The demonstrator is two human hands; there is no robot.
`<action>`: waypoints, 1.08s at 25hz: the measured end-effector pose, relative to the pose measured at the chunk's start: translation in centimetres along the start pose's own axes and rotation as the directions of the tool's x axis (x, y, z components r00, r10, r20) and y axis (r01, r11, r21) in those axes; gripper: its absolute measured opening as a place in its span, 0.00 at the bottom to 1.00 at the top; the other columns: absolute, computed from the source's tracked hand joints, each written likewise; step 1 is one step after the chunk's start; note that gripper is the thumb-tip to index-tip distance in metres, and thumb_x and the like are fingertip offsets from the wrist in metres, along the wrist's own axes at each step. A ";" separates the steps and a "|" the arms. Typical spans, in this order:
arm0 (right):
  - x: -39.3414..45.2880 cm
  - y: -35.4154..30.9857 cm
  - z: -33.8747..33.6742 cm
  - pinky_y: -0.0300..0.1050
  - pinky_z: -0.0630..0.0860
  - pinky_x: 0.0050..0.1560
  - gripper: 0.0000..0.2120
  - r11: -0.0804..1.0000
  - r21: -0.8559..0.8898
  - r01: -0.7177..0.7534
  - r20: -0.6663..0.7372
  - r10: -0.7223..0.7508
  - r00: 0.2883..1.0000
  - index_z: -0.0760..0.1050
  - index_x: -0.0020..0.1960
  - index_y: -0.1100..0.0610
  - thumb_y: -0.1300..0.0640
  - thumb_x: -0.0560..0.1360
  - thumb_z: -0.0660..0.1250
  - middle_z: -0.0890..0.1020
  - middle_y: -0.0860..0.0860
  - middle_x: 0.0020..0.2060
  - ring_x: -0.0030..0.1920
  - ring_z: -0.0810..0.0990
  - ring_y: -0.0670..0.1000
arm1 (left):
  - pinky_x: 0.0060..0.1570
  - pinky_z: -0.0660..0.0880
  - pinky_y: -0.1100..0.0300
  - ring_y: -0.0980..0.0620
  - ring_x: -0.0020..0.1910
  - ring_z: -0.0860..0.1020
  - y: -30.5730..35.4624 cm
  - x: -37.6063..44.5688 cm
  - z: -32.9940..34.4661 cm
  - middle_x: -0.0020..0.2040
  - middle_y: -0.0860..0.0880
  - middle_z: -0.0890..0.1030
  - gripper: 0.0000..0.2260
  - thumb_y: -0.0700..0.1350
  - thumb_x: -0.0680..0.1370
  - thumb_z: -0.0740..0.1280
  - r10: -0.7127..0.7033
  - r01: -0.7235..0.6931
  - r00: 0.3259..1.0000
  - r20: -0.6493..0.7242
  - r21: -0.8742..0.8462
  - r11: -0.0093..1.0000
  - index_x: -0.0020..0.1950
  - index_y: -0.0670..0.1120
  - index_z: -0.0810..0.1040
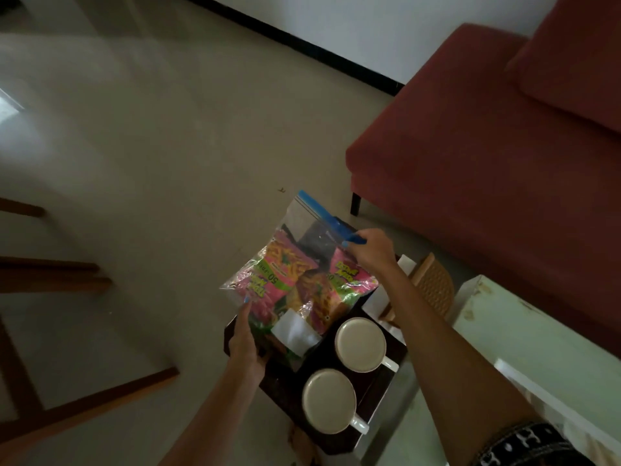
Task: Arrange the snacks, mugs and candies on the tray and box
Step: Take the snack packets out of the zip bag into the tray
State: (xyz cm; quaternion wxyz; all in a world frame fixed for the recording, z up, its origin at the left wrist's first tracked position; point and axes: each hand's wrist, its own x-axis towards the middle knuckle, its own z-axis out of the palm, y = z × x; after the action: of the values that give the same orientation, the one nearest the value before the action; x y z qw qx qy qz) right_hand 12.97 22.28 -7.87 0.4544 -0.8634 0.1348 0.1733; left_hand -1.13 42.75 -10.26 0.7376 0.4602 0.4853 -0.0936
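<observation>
A clear zip bag [295, 264] with a blue seal strip holds several pink and green snack packets. It stands tilted over the far end of a dark tray [373, 391]. My right hand [373, 250] pinches the blue strip at the bag's top right. My left hand [247, 341] grips the bag's lower left side, thumb on the plastic. Two white mugs sit upright on the tray, one [361, 344] nearer the bag and one [329, 401] closer to me, handles pointing right.
A red sofa [487, 146] fills the right side. A pale green table [537, 348] lies at the lower right, with a woven brown basket [433, 284] and a white box [378, 302] beside the tray. Wooden chair legs [50, 277] stand on the left over a tiled floor.
</observation>
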 end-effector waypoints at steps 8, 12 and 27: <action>-11.4 -8.0 -11.6 0.47 0.75 0.42 0.10 0.941 -0.039 0.336 -0.250 -0.335 0.909 0.83 0.50 0.56 0.52 0.74 0.68 0.82 0.50 0.36 0.39 0.80 0.50 | 0.42 0.78 0.56 0.48 0.43 0.81 3.4 -8.3 4.9 0.48 0.47 0.83 0.20 0.54 0.80 0.52 0.266 -0.252 0.940 0.213 -0.092 0.963 0.57 0.45 0.78; -20.7 -7.4 -18.9 0.42 0.71 0.38 0.08 0.923 -0.014 0.384 -0.315 -0.369 0.874 0.84 0.47 0.55 0.53 0.74 0.68 0.78 0.44 0.28 0.31 0.75 0.43 | 0.37 0.76 0.56 0.48 0.36 0.73 1.6 -18.0 8.4 0.47 0.38 0.79 0.14 0.48 0.77 0.59 0.324 -0.328 0.945 0.053 0.140 0.934 0.51 0.39 0.77; -40.2 14.1 -26.5 0.54 0.82 0.44 0.17 0.896 0.436 0.083 -0.396 0.108 0.912 0.80 0.40 0.65 0.52 0.76 0.64 0.84 0.62 0.40 0.38 0.83 0.56 | 0.28 0.75 0.56 0.46 0.30 0.76 -16.4 -39.5 21.5 0.32 0.42 0.78 0.06 0.38 0.70 0.66 0.310 -0.624 0.781 0.542 0.694 0.359 0.35 0.38 0.77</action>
State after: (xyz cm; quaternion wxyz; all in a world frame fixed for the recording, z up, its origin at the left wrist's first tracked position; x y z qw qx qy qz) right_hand -24.21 -4.44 12.68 0.5993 -0.7527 0.2688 -0.0443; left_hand -17.39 4.90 14.05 0.4773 0.8562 0.0950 -0.1733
